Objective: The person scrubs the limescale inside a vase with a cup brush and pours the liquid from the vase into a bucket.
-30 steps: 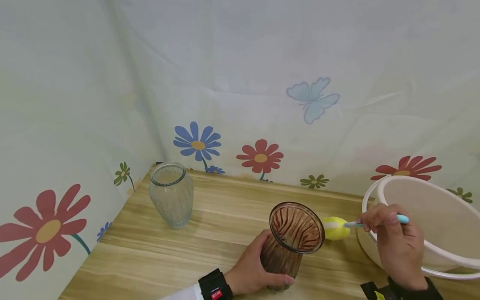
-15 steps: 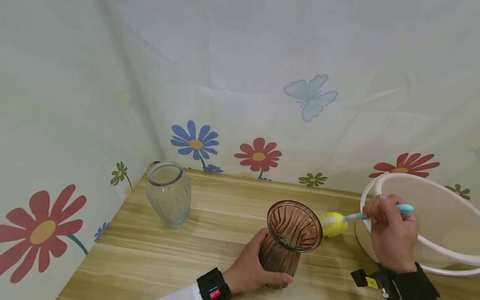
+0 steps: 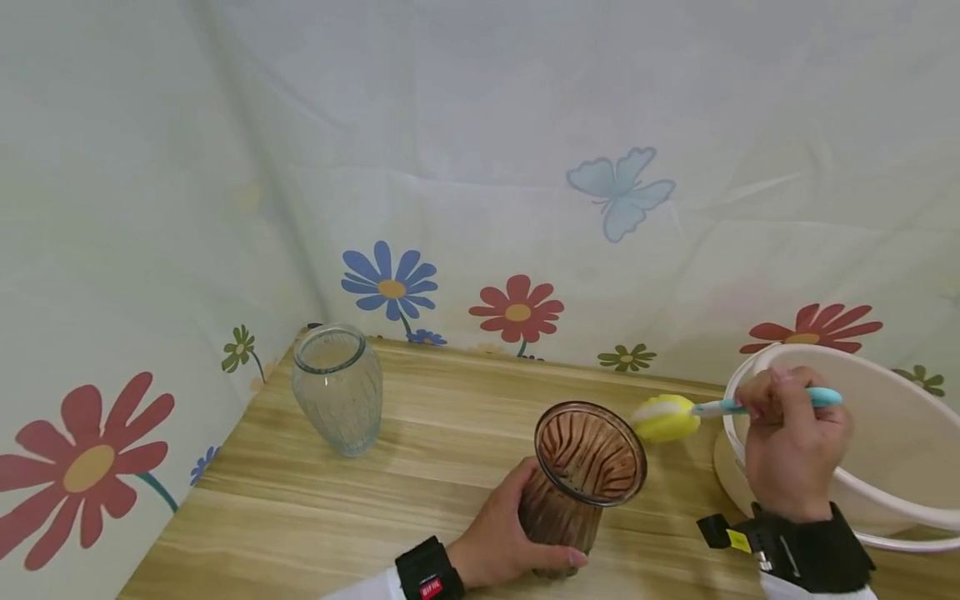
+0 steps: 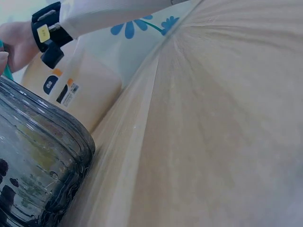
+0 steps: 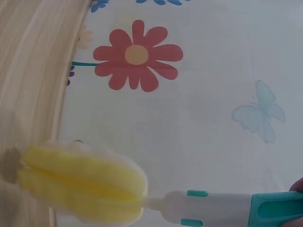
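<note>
My left hand point(image 3: 502, 533) grips the lower body of a brown ribbed glass vase point(image 3: 562, 521), which stands tilted with its flared mouth toward the right. In the left wrist view the vase's glass point(image 4: 38, 156) fills the lower left corner, wet-looking with drops on it. A bottle brush point(image 3: 731, 407) with a yellow sponge head and a turquoise-and-white handle is held in my right hand point(image 3: 795, 446). Its sponge head point(image 5: 85, 184) points left, right by the vase's rim in the head view. The right wrist view catches just fingertips at the handle's end.
A clear glass vase point(image 3: 341, 400) stands upright at the back left of the wooden table point(image 3: 442, 417). At the right is a large pale bucket point(image 3: 885, 508), partly behind my right hand. A flower-printed curtain point(image 3: 480, 125) closes off the back and left.
My right hand has risen a little with the brush, and the sponge head has moved up along the vase's right side. The left hand and the vase stay almost where they were.
</note>
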Motion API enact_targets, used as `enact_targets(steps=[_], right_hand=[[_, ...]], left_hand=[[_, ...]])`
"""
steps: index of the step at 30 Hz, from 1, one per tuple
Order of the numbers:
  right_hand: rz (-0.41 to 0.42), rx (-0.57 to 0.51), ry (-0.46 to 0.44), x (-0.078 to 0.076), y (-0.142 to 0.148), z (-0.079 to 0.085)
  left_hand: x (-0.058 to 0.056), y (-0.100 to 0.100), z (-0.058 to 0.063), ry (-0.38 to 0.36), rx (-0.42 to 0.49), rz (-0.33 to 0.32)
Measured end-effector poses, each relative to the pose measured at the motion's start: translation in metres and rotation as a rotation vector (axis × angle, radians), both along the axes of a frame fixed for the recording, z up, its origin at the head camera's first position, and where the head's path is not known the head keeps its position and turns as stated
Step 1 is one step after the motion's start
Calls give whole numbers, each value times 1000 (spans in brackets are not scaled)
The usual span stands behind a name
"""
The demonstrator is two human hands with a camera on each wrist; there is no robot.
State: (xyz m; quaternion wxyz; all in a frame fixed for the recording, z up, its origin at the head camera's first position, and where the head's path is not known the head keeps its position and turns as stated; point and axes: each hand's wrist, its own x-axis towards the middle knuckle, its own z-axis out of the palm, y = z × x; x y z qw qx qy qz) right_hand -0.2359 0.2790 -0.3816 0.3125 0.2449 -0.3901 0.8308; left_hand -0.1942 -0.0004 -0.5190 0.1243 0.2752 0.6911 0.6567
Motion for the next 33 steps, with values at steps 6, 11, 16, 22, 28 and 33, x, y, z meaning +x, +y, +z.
enact_targets(steps=[6, 11, 16, 22, 28, 33], right_hand=[[-3, 47, -17, -7, -8, -9], [5, 100, -93, -6, -8, -15], [49, 199, -206, -1, -4, -13], [66, 281, -228, 11, 2, -10], [49, 340, -301, 27, 2, -2], [85, 367, -308, 38, 4, 5]], left_hand=[[1, 1, 1, 14, -26, 12], [2, 2, 3, 13, -28, 13], [0, 0, 3, 1, -30, 10], [1, -1, 1, -3, -16, 4], [0, -1, 1, -5, -24, -6], [-1, -2, 3, -18, -29, -18]])
